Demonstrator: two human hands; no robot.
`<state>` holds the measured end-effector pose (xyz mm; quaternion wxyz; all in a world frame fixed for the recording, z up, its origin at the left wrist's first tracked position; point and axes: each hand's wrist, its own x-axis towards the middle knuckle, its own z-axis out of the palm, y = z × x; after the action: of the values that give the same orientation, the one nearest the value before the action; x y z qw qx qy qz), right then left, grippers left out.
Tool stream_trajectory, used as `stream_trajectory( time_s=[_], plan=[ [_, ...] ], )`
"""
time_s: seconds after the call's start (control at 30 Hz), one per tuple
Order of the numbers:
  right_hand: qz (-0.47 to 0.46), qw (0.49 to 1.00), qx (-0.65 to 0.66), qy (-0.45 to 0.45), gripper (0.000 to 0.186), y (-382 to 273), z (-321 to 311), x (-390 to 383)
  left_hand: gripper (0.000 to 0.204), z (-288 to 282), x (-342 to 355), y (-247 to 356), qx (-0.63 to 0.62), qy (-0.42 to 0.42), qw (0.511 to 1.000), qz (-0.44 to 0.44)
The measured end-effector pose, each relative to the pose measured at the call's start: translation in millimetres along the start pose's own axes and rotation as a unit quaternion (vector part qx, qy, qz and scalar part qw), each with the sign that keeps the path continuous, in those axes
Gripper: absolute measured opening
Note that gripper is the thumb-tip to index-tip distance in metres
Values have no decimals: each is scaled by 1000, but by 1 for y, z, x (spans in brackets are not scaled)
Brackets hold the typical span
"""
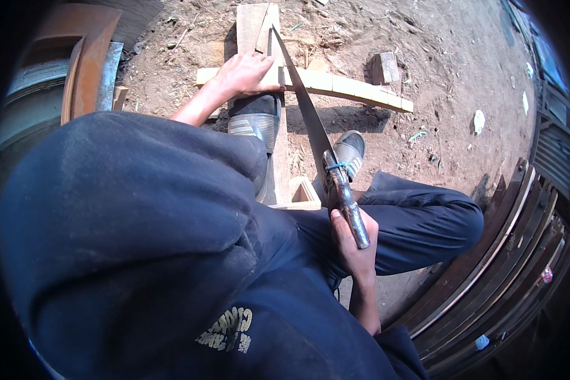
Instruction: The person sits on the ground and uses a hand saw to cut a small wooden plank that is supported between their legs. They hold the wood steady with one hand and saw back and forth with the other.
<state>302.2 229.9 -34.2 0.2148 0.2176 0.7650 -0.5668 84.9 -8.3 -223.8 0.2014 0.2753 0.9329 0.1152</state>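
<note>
Head view: dirt ground [449, 76] spreads in front of me, with a stack of dark timbers [487, 253] along my right side. The pale board [248, 28] I am working at runs away from me beneath my left sandal [247, 123], crossing a pale batten [348, 87]. My saw [318, 133] slants toward the board's far end, its tip by a slanted line [263, 28] in the wood; I cannot tell whether the teeth touch. My left hand [247, 73] lies spread on the board just beyond that sandal, thumb apart, bracing rather than clenched. My right hand [358, 234] is wrapped around the saw's handle [348, 202]. As for progress, that line could be a mark, a cut or a seam; I make out no gap parting the wood, so I judge any cut there unfinished. Smallest, a blue tie [339, 166] circles the handle's blade end.
</note>
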Motion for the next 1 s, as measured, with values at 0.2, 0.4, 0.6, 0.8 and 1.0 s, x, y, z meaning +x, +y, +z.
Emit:
stream_trajectory(
  time_s=[0.2, 0.4, 0.6, 0.8, 1.0],
  plan=[
    [-50, 998, -26, 4, 15, -1, 11, 0, 57, 3, 0, -6, -19, 16, 1000, -11],
    [-41, 998, -36, 6, 16, 1, 7, -2, 56, 7, -6, -8, -57, 35, 997, -40],
    [-11, 997, 54, 58, 22, 19, 1, -10, 67, 16, -6, -5, -99, 63, 989, -89],
    [-65, 979, 127, 144, 22, 10, -20, -8, 70, 17, -10, -3, -85, 57, 982, -156],
    [-83, 962, 166, 198, 25, 6, -38, -3, 66, 24, -3, 0, -50, 81, 985, -144]
  ],
)
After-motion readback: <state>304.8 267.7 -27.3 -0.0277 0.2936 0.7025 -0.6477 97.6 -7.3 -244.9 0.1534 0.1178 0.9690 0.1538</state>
